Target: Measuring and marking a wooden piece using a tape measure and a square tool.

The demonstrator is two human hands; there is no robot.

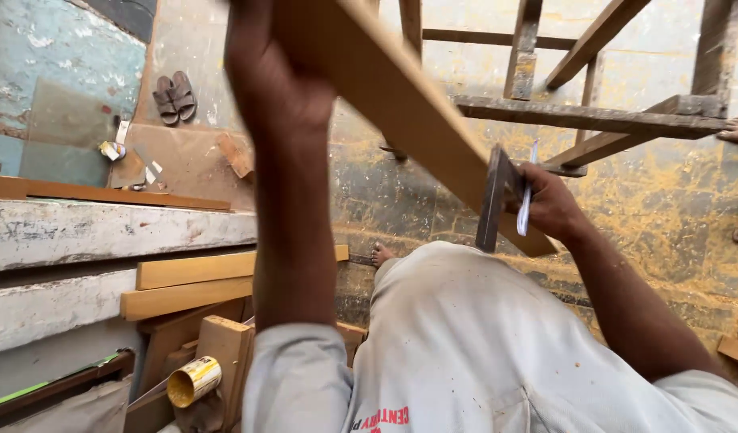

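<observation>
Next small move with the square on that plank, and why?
Probably seat the square flat against the plank before marking. The right hand holds the square and a pen at the plank's lower end, but the blade looks tilted off its face. The left hand grips the plank higher up and can steady it.

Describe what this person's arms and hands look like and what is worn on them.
Both arms are bare from the short sleeves down. The left hand and right hand wear no gloves, and no rings or watch show. The shirt is pale grey-white, dusty, speckled with small dark spots, with red print near the chest.
</observation>
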